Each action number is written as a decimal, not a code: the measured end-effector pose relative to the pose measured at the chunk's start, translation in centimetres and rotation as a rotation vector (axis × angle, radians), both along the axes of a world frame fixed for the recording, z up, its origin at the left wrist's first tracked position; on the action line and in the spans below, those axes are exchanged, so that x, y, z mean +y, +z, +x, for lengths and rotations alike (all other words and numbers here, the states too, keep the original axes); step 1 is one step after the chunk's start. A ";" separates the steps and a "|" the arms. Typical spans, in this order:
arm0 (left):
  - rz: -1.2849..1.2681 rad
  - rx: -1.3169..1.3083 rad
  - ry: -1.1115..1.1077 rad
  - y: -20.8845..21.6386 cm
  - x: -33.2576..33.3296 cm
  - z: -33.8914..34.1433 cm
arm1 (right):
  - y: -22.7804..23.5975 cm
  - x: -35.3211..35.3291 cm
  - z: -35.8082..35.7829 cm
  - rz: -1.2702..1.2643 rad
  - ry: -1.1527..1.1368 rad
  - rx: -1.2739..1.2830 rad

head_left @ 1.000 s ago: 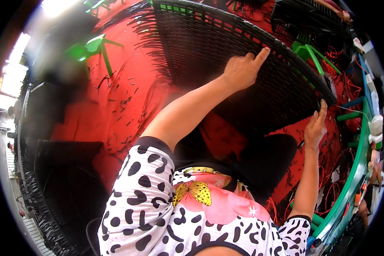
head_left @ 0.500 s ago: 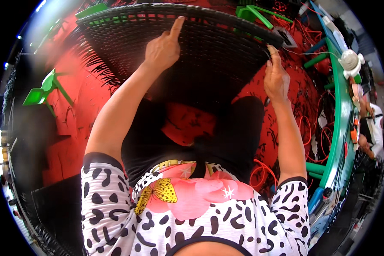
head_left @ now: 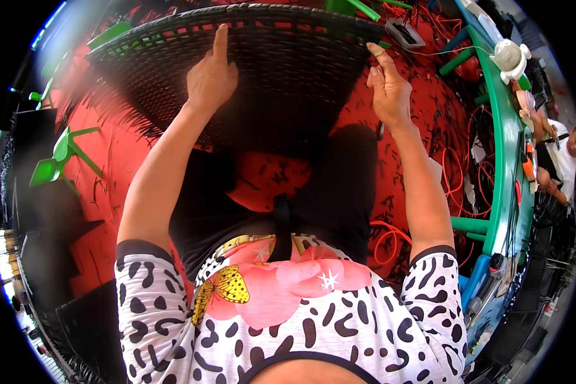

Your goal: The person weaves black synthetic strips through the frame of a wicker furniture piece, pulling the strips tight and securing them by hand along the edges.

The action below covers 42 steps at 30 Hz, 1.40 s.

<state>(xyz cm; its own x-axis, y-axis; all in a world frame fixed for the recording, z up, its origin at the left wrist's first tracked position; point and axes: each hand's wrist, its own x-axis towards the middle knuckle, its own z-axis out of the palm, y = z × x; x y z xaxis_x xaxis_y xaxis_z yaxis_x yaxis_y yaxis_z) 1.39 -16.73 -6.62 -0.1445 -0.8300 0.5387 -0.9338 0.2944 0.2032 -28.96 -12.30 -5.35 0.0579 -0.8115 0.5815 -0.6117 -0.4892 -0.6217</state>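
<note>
A dark brown woven wicker panel (head_left: 269, 83) stands tilted in front of my knees, with loose strand ends fringing its left side. My left hand (head_left: 212, 80) rests against its upper part, index finger stretched up to the open row below the rim and the other fingers bent. My right hand (head_left: 389, 89) is at the panel's upper right corner, fingertips close to the edge and fingers curled. Something small and dark shows below its palm, too little to name.
Dark strand scraps litter the red floor (head_left: 249, 185). A green bench (head_left: 502, 160) on the right carries a small white fan (head_left: 511, 61) and tools. Red hoses (head_left: 390, 240) lie beside it. A green chair (head_left: 61, 153) stands left. Another person (head_left: 560, 153) sits beyond the bench.
The panel and both hands have shifted left in the view, as has the surrounding scene. My left index finger still points along the panel; my right fingers stay by its corner, more curled.
</note>
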 end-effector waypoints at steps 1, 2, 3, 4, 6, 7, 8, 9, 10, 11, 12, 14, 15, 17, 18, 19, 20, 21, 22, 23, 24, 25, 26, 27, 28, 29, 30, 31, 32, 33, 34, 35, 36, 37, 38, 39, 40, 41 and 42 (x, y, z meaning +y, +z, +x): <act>-0.066 0.035 -0.016 0.0 0.0 -0.1 | -0.1 0.2 0.0 -0.028 0.030 -0.121; -0.064 0.034 -0.023 0.0 0.2 -0.4 | -0.2 0.2 -0.2 -0.027 0.023 -0.122; -0.126 0.023 -0.096 0.5 0.8 -0.9 | -0.4 0.2 -0.3 -0.022 0.041 -0.213; -0.186 0.014 -0.174 1.0 1.3 -1.7 | -0.6 0.2 -0.5 -0.017 0.054 -0.302; -0.170 0.021 -0.311 2.1 2.2 -4.0 | -0.3 0.4 -0.6 0.086 0.070 -0.436; -0.142 0.001 -0.351 2.5 2.5 -5.2 | -0.2 0.6 -0.6 0.193 0.072 -0.493; -0.114 -0.019 -0.391 2.9 2.6 -6.3 | -0.2 0.7 -0.6 0.300 0.074 -0.551; -0.116 -0.017 -0.442 2.9 2.6 -7.3 | -0.4 0.9 -0.5 0.331 0.083 -0.601; -0.115 -0.016 -0.450 3.0 2.4 -8.1 | -0.7 1.1 -0.7 0.330 0.075 -0.602; -0.058 -0.046 -0.442 3.1 2.2 -8.9 | -1.0 1.2 -0.8 0.399 0.119 -0.653; -0.002 -0.079 -0.427 3.2 2.0 -9.2 | -1.1 1.4 -0.7 0.469 0.172 -0.705; 0.042 -0.129 -0.412 3.0 1.8 -9.5 | -0.9 2.1 -0.3 0.511 0.180 -0.737; 0.056 -0.167 -0.391 2.7 1.7 -9.8 | -0.7 2.6 -0.2 0.549 0.184 -0.759; 0.068 -0.210 -0.376 2.4 1.6 -10.1 | -1.1 2.7 -0.5 0.586 0.202 -0.779; 0.087 -0.211 -0.366 2.3 1.8 -10.4 | -1.6 2.7 -0.7 0.585 0.196 -0.789; 0.105 -0.213 -0.355 2.3 1.9 -10.6 | -1.9 2.7 -0.8 0.566 0.244 -0.862; 0.107 -0.220 -0.363 2.3 1.9 -10.7 | -2.3 2.7 -0.8 0.546 0.293 -0.934; 0.095 -0.222 -0.365 2.5 1.8 -10.7 | -2.6 2.5 -0.7 0.543 0.290 -0.940; 0.082 -0.223 -0.368 2.5 1.8 -10.7 | -2.9 2.4 -0.5 0.479 0.275 -0.945; 0.031 -0.209 -0.378 2.6 2.0 -10.9 | -3.1 2.3 -0.5 0.415 0.260 -0.949; 0.031 -0.217 -0.381 2.6 2.1 -10.9 | -3.1 2.3 -0.6 0.412 0.259 -0.957; -0.036 -0.120 -0.448 2.6 2.1 -11.0 | -3.1 2.4 -0.8 0.376 0.270 -0.950; -0.103 -0.022 -0.515 2.7 2.2 -11.1 | -3.0 2.4 -0.9 0.340 0.280 -0.943; -0.116 0.023 -0.516 3.0 2.5 -11.6 | -3.0 2.4 -1.0 0.336 0.274 -0.952; -0.114 0.017 -0.524 3.1 2.5 -12.0 | -2.9 2.4 -1.1 0.307 0.205 -0.852; -0.044 0.136 -0.543 3.2 2.6 -12.4 | -2.8 2.3 -1.0 0.279 0.136 -0.752; 0.025 0.252 -0.552 3.3 2.7 -12.6 | -2.3 2.5 -0.6 0.277 0.136 -0.761; 0.112 0.362 -0.542 3.8 3.2 -13.3 | -1.6 2.9 -0.2 0.268 0.135 -0.792; 0.116 0.356 -0.547 3.9 3.7 -14.0 | -1.3 3.1 0.1 0.260 0.135 -0.823; 0.226 0.441 -0.594 4.1 4.1 -14.6 | -1.7 3.2 0.1 0.259 0.131 -0.831; 0.338 0.526 -0.638 4.3 4.6 -14.9 | -2.3 3.3 0.2 0.191 0.148 -0.641; 0.409 0.500 -0.678 4.8 5.2 -15.0 | -2.7 3.4 0.2 0.125 0.165 -0.450; 0.344 0.509 -0.748 4.4 5.5 -15.0 | -2.6 3.6 0.2 0.125 0.167 -0.457; 0.399 0.600 -0.768 4.0 5.7 -14.6 | -2.5 4.0 0.1 0.164 0.199 -0.373; 0.454 0.691 -0.784 3.8 5.9 -14.1 | -2.3 4.1 0.0 0.201 0.233 -0.289; 0.497 0.697 -0.683 4.2 6.8 -13.8 | -2.3 4.1 -0.5 0.130 0.354 -0.196; 0.536 0.711 -0.640 4.1 7.3 -13.1 | -2.4 3.7 -0.7 0.130 0.354 -0.206; 0.606 0.719 -0.593 4.2 7.9 -12.3 | -2.5 2.9 -0.9 0.120 0.324 -0.338; 0.676 0.728 -0.550 4.3 8.5 -11.6 | -2.4 2.1 -1.4 0.108 0.288 -0.467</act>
